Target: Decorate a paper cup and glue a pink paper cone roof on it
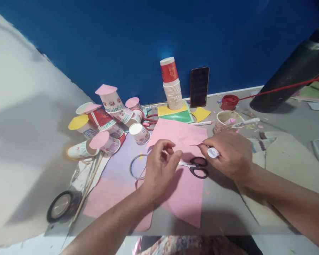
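Both hands worked over the pink paper spread flat mid-table, likely kept flat so its edge was easy to grab. Right hand was mostly curled: a white cap or tube end stuck out of the fist on the thumb side, while thumb and forefinger pinched the paper's edge or a small flap near the middle, which looked slightly lifted. Left hand hovered just above the sheet, fingers half bent with thumb and index tips close together; couldn't tell if it pinched anything, could be a small scrap, too small to see. Scissors lay closed on the paper between the two hands, black handles toward the right hand, so within easy reach. A thin ring lay just left of the left hand, partly on a lilac sheet. A tape roll and a long stick sat at the near left edge, out of the work zone. Decorated paper cups, several capped with pink or yellow discs, were piled at far left, looked like a done pile. Cup stack and a phone leaned on the blue wall at the back. A red paint pot and a small bowl with a marker across it sat right of centre.
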Demonstrator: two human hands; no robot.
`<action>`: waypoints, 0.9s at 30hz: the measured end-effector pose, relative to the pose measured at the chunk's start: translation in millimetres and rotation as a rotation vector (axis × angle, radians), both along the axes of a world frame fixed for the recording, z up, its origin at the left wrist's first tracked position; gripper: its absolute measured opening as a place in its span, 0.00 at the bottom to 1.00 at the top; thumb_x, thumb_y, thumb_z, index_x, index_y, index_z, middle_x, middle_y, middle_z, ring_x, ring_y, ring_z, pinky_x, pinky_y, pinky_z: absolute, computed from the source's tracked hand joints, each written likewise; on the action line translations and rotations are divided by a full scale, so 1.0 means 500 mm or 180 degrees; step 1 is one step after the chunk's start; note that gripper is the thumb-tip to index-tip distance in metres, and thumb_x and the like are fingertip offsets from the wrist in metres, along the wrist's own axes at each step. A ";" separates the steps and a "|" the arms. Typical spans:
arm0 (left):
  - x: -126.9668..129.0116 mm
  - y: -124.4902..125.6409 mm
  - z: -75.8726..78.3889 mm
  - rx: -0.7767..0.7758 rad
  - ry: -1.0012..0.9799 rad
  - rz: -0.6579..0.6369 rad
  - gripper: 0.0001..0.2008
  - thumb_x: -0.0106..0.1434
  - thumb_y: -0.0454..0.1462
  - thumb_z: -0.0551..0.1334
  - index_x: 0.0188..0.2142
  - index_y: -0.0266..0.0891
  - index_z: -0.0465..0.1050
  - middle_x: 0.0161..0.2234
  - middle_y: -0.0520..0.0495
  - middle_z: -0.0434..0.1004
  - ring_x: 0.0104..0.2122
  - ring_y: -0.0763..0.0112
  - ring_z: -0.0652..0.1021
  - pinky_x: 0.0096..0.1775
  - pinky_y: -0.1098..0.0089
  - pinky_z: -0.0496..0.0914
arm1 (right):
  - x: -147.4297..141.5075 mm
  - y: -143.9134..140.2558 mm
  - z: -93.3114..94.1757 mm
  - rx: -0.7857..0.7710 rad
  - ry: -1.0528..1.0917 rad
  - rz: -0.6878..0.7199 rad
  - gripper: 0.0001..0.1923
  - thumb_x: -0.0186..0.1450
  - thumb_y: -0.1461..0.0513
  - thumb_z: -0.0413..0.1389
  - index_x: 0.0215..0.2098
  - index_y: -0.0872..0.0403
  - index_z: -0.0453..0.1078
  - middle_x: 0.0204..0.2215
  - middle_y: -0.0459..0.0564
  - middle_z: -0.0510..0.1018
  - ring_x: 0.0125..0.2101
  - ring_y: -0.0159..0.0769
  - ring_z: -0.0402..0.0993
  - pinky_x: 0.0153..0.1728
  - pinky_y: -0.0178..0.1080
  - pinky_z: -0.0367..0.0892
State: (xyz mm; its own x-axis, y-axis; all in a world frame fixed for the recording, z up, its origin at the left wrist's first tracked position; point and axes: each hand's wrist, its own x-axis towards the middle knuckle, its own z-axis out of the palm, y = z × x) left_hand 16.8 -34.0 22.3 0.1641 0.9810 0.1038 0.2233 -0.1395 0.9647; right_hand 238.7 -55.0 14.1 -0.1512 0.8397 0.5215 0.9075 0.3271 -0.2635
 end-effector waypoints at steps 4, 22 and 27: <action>0.011 0.008 -0.007 -0.2207 -0.1770 -0.0871 0.28 0.56 0.61 0.71 0.36 0.37 0.75 0.30 0.46 0.78 0.24 0.67 0.76 0.25 0.67 0.71 | 0.005 -0.008 -0.005 0.0203 -0.0161 0.0311 0.13 0.72 0.58 0.57 0.31 0.48 0.80 0.26 0.52 0.83 0.31 0.44 0.76 0.39 0.46 0.61; 0.011 0.008 -0.021 -0.2143 -0.1895 -0.1009 0.19 0.50 0.45 0.81 0.32 0.34 0.81 0.24 0.49 0.77 0.23 0.74 0.75 0.28 0.71 0.69 | -0.019 0.009 0.011 -0.3090 0.3867 0.0946 0.29 0.62 0.43 0.67 0.20 0.51 0.61 0.13 0.38 0.61 0.18 0.28 0.57 0.25 0.36 0.57; 0.016 0.007 -0.028 -0.2164 -0.1893 -0.0850 0.21 0.46 0.47 0.82 0.28 0.33 0.82 0.27 0.46 0.80 0.24 0.74 0.75 0.29 0.70 0.69 | -0.021 0.010 0.015 -0.3178 0.3988 0.1046 0.27 0.57 0.46 0.72 0.20 0.51 0.62 0.13 0.36 0.62 0.18 0.27 0.57 0.23 0.35 0.57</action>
State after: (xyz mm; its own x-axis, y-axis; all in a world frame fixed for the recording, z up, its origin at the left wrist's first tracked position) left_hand 25.1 -30.5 8.5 0.4964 0.7995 -0.3381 -0.2901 0.5199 0.8035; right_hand 228.2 -50.0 21.8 -0.3061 0.9186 -0.2499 -0.0940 -0.2904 -0.9523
